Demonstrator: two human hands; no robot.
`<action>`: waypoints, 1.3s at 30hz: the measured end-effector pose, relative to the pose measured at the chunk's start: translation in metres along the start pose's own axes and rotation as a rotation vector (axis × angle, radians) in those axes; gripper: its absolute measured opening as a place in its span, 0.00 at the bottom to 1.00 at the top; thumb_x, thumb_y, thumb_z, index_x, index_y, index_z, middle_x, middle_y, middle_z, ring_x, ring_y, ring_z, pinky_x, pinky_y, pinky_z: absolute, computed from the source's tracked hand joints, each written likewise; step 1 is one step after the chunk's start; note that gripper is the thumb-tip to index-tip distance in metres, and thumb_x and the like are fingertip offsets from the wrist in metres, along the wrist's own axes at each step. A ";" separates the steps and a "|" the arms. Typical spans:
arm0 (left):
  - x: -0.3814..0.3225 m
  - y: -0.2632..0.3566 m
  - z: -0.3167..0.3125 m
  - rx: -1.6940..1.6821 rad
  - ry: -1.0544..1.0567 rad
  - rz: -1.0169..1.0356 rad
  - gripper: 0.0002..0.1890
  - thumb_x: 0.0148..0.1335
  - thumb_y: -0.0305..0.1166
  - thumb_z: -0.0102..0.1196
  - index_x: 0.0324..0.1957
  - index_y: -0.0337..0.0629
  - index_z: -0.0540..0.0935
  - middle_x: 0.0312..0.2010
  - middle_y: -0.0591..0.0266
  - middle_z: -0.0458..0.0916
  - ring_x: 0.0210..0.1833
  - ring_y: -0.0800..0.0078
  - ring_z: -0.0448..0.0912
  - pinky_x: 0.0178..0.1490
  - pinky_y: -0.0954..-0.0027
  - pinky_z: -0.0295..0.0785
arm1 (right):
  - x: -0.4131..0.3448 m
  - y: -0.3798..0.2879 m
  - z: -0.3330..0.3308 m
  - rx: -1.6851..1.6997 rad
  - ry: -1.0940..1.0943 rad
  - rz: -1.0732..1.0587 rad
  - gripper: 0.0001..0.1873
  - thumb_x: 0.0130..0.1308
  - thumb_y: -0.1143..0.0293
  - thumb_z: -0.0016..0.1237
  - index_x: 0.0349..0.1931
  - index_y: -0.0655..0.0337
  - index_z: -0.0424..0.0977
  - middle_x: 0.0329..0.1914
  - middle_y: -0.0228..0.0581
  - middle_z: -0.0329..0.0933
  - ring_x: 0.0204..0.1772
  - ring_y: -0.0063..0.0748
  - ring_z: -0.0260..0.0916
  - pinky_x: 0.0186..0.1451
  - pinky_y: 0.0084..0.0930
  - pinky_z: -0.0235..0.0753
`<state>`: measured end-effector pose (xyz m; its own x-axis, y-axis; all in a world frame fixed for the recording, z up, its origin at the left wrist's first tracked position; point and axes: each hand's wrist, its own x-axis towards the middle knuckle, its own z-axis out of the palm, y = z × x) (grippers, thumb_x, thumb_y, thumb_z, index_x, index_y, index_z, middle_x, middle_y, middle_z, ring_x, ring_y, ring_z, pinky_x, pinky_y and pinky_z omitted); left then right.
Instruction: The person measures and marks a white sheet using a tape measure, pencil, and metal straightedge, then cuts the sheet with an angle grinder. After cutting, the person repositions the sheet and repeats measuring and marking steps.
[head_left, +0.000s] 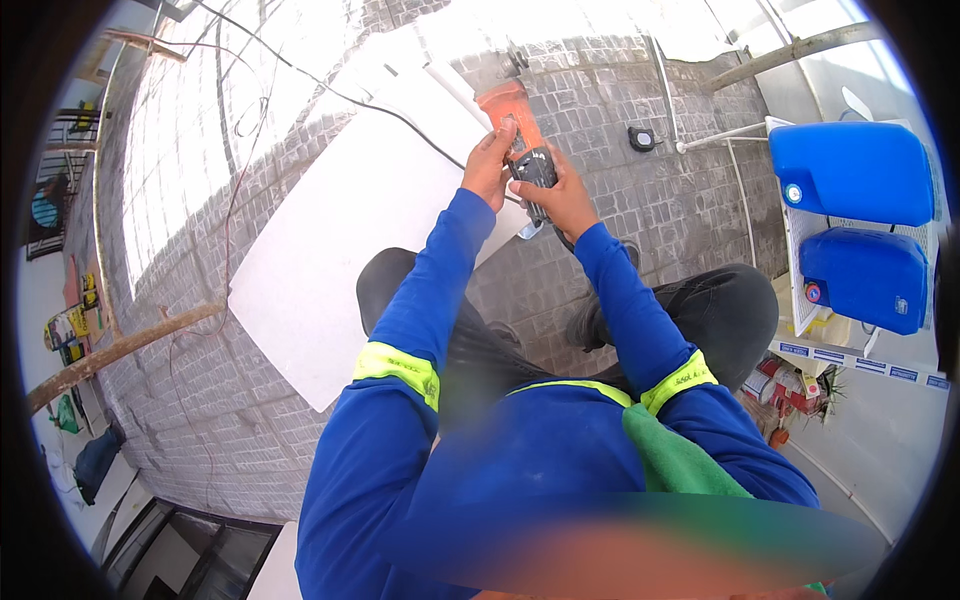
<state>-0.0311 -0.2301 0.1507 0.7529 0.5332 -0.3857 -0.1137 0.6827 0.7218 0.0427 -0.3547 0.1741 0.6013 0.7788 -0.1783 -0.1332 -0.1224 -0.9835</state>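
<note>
An orange and black angle grinder is held in both hands above the paved floor, its head pointing away from me. My left hand grips the grinder's side near the middle, the thumb on the orange body. Around the black rear part of the handle is my right hand. Glare and blur at the grinder's head hide the disc's detail. A large white sheet or board lies on the paving to the left, with a long pale strip on it beside the grinder.
A black cable crosses the white sheet. On the paving at the right lies a tape measure. Two blue plastic jerrycans rest on a white rack at the far right. Wooden poles stand at the left, and a thin cord trails over the floor.
</note>
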 end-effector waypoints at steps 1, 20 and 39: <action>0.002 0.004 0.001 0.023 0.004 0.023 0.35 0.69 0.56 0.55 0.64 0.35 0.69 0.54 0.55 0.77 0.58 0.67 0.73 0.63 0.60 0.67 | 0.008 -0.007 0.001 -0.037 0.046 -0.047 0.41 0.52 0.74 0.68 0.67 0.64 0.63 0.46 0.36 0.78 0.39 0.22 0.77 0.36 0.21 0.78; -0.036 0.072 -0.040 0.284 0.337 0.177 0.26 0.68 0.45 0.57 0.59 0.36 0.75 0.53 0.55 0.81 0.57 0.64 0.80 0.59 0.63 0.72 | 0.284 -0.170 -0.102 -1.061 0.532 -0.661 0.34 0.52 0.49 0.64 0.52 0.63 0.74 0.41 0.52 0.83 0.44 0.52 0.82 0.47 0.41 0.81; -0.094 0.049 -0.065 1.285 0.211 0.016 0.25 0.61 0.41 0.66 0.58 0.41 0.79 0.52 0.54 0.82 0.54 0.59 0.80 0.56 0.62 0.75 | 0.359 0.082 -0.176 -0.980 0.237 0.104 0.49 0.48 0.44 0.66 0.66 0.63 0.64 0.61 0.58 0.74 0.64 0.53 0.73 0.64 0.43 0.72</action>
<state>-0.1493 -0.2146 0.1848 0.6286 0.6845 -0.3693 0.6646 -0.2260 0.7122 0.3858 -0.1934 0.0243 0.7785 0.6066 -0.1613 0.4473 -0.7164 -0.5354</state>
